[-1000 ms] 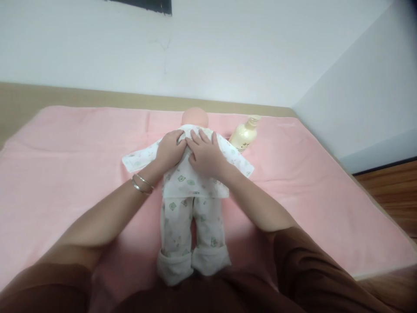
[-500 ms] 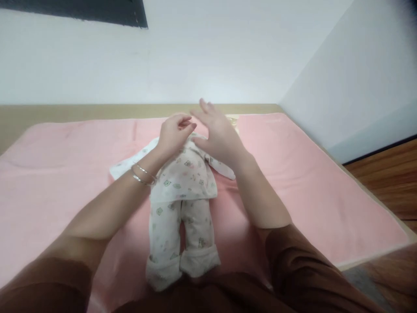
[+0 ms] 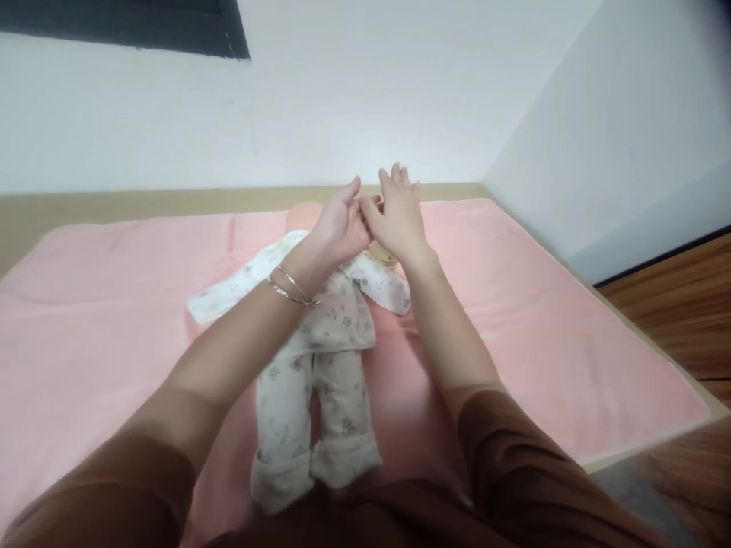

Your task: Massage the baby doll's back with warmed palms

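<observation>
Left hand [image 3: 346,226] bare-palmed, fingers half curled, right hand [image 3: 398,213] spread wide
Doll [image 3: 341,323] at 7 o'clock from both, long axis 12 to 6, left hand nearer; half-hidden bottle [image 3: 381,256] at 7 o'clock from the right hand

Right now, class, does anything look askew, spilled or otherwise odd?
No spill or damage shows. Slightly odd: on the doll, trouser cuffs are turned up and sleeves show no hands, as if oversized.
</observation>
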`<state>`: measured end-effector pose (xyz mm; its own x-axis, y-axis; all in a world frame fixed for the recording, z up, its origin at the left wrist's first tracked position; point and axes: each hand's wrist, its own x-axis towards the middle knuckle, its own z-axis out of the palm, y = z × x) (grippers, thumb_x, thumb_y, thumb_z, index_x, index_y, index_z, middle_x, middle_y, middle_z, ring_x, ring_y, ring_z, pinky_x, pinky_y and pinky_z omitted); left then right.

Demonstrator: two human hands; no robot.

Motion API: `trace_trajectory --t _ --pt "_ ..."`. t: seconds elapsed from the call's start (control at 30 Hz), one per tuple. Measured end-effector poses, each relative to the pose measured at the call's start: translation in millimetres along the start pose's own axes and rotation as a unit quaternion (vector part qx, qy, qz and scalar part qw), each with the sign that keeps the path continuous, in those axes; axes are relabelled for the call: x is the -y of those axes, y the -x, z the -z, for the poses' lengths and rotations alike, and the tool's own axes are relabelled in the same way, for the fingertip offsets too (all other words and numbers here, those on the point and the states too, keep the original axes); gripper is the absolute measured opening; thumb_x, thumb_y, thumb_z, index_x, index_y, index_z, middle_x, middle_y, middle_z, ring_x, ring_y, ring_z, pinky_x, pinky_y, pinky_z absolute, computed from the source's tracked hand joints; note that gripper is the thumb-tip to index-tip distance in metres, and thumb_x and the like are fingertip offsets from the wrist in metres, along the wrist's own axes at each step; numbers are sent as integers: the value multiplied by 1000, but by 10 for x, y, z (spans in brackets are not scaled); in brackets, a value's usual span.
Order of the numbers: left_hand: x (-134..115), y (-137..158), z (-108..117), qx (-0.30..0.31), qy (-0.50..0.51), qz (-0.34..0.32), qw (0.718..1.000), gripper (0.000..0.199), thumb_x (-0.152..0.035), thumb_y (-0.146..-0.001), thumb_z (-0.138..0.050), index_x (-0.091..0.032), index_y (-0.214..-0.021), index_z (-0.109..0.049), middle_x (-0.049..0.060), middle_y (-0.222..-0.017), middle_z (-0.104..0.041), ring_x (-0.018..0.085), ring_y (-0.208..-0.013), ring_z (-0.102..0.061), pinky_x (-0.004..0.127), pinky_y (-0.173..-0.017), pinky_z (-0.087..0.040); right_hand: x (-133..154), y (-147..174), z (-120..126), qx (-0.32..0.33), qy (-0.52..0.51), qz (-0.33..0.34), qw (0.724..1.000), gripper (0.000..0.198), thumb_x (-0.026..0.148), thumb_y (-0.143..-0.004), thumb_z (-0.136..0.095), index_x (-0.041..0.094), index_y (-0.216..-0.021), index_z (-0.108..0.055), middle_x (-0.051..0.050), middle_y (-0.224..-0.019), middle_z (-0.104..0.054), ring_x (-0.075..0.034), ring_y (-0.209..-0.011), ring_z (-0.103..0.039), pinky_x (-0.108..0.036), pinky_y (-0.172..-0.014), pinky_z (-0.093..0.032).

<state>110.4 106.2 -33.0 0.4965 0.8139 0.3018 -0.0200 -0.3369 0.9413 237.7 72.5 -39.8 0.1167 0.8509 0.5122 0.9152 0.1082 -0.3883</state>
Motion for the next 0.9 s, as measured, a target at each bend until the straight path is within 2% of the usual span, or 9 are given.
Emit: trace_trajectory --t 0.1,0.17,0.27,0.37,0.47,0.6,0.73,0.9 --pt "-24 1 31 16 3 2 1000 63 -63 -103 -27 -15 -120 -64 15 -119 -71 31 -134 -59 49 -116 -51 85 38 -18 -1 3 4 1000 53 44 -102 -36 10 -137 -57 -19 -141 -62 -35 -146 -45 -71 -129 -8" --pt "-23 -6 56 24 -6 1 1000 64 -61 -103 -22 -15 -119 -64 17 -123 -70 31 -136 -58 48 -118 -49 128 56 -26 -9 17 8 1000 50 43 -103 -34 10 -123 -65 -17 -124 -70 -33 -134 -57 -68 -130 -7" --pt "-32 -4 80 37 1 17 999 69 -58 -104 -13 -13 -119 -63 19 -122 -69 31 -136 -57 48 -117 -50 149 68 -24 -11 41 4 999 50 44 -103 -34 9 -107 -70 -16 -104 -74 -30 -115 -68 -64 -132 -9" --pt "-106 55 118 50 87 103 990 73 -58 -104 -9 -10 -124 -62 21 -124 -69 30 -136 -58 47 -117 -50 129 77 0 1 49 0 999 53 47 -103 -33 11 -103 -72 -11 -88 -74 -27 -100 -72 -61 -132 -12" --pt "-265 201 225 29 239 185 953 70 -57 -104 -17 -11 -142 -52 19 -138 -63 28 -144 -52 43 -123 -44 126 72 42 14 44 -17 999 59 54 -103 -30 13 -107 -73 -9 -87 -75 -26 -103 -71 -57 -131 -20" --pt "-540 488 448 -26 402 209 891 67 -51 -102 -34 -18 -160 -33 14 -157 -49 24 -153 -41 36 -127 -36 204 -2 74 42 63 -85 994 65 57 -103 -26 16 -92 -74 -12 -90 -75 -30 -111 -68 -51 -118 -40" --pt "-747 733 639 -67 479 221 847 64 -45 -103 -39 -19 -161 -32 12 -155 -52 21 -147 -49 30 -121 -44 306 -109 45 62 107 -149 981 51 45 -101 -33 17 -86 -73 -16 -96 -76 -35 -109 -68 -47 -99 -50" --pt "-795 854 762 -59 506 231 829 62 -39 -103 -39 -18 -160 -32 12 -153 -55 21 -142 -55 31 -118 -48 380 -137 37 70 141 -183 970 44 37 -97 -37 16 -88 -74 -18 -99 -76 -36 -102 -70 -45 -86 -53"
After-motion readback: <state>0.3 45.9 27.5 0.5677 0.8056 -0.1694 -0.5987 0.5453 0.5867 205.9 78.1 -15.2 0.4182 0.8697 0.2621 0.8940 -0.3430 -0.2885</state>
